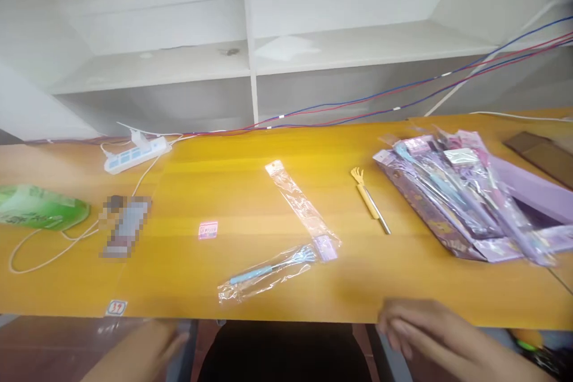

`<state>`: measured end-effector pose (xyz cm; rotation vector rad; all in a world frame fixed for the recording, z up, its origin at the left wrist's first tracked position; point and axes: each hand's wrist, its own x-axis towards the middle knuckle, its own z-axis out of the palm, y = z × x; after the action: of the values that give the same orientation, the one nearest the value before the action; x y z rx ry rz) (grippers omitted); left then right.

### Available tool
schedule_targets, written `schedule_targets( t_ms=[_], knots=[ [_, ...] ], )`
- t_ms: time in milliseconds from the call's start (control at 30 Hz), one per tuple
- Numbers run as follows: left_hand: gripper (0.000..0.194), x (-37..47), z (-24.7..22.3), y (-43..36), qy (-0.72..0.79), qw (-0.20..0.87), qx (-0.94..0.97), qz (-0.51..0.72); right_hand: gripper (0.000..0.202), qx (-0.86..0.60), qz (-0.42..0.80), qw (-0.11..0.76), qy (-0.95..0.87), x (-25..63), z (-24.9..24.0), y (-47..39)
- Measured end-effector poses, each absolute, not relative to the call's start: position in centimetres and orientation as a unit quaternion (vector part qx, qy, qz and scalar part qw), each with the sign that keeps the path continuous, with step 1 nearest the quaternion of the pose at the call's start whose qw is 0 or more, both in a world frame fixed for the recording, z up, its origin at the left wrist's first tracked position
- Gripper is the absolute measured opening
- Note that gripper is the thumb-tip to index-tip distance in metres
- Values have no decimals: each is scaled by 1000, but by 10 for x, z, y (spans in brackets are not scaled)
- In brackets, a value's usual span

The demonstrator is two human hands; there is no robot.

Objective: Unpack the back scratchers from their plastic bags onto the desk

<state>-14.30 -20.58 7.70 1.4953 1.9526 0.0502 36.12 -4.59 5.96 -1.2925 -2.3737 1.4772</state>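
My left hand (150, 349) is low at the left, off the table's front edge; it is blurred and its fingers are mostly hidden. My right hand (416, 328) rests at the front edge on the right, fingers curled in, with nothing seen in it. Between and beyond them lies a blue back scratcher (253, 275) in a clear plastic sleeve. A second clear sleeve (295, 197) lies flat, its purple-labelled end by the blue scratcher's claw. Farther right is an unwrapped yellow back scratcher (367, 200) with a metal rod. Neither hand touches these.
A purple box (528, 185) with several bagged back scratchers (447, 179) stands at right, near a brown flat object (541, 155). Leftward are a power strip (136, 156), a green packet (42, 208), a pixelated phone-like object (128, 230) and a pink label (208, 230). Cables run along the back.
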Motion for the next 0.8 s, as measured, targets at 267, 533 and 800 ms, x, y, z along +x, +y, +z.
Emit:
schedule_targets(
  t_ms=[267, 533, 800],
  knots=[
    [22, -75, 105, -55, 483, 369, 789, 94, 30, -430, 257, 86, -861, 269, 44, 66],
    [70, -43, 33, -46, 453, 247, 855, 50, 40, -432, 172, 64, -883, 249, 9, 70],
    [52, -41, 18, -52, 486, 271, 825, 98, 24, -474, 92, 94, -870, 220, 5, 72]
  ],
)
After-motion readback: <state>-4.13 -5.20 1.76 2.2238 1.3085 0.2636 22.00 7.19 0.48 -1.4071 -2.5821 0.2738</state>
